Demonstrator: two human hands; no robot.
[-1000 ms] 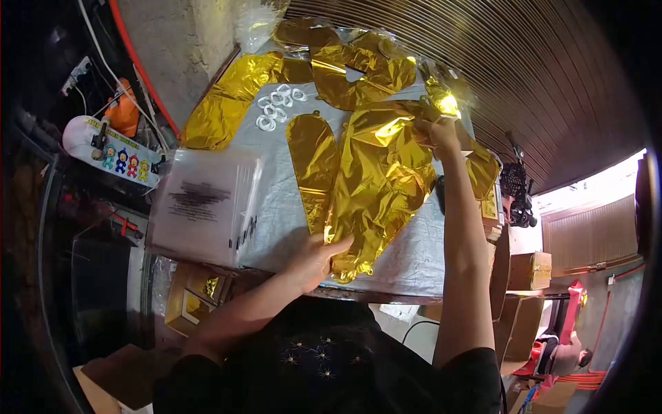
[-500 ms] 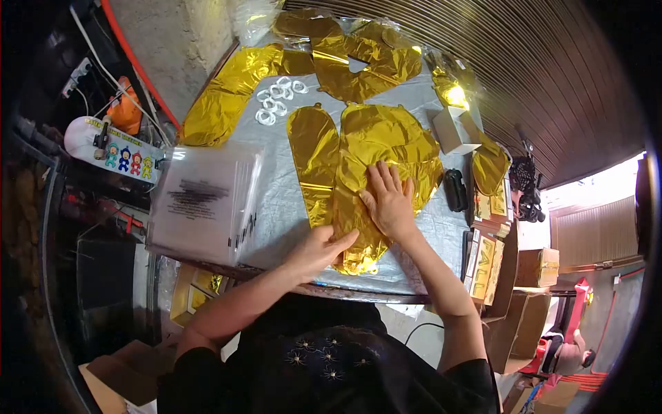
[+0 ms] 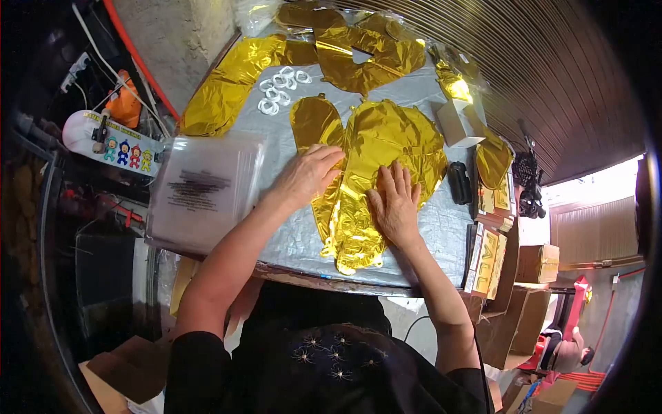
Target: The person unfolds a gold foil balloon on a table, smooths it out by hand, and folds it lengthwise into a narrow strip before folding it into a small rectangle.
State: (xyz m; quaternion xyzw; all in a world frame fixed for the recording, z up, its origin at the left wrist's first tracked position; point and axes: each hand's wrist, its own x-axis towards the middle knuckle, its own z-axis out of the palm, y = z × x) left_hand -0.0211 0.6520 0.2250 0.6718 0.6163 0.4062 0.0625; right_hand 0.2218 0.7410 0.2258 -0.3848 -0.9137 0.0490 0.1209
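Pressing both palms onto balloon [image 3: 393, 134], flat at frame centre on table [image 3: 441, 229]. L hand [image 3: 307, 176] at its left edge, fingers spread, gripping nothing. R hand [image 3: 394, 207] on lower middle, likewise spread, no pinch. Bag stack [image 3: 203, 190] at left, rings [image 3: 279, 90] upper left, box [image 3: 458, 124] upper right.

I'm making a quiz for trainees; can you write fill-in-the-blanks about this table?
The left hand and right hand rest on ____ foil balloons.
The stack of clear bags lies on the ____ hand's side.
The small rings beyond the hands are ____.
Missing: gold; left; white.
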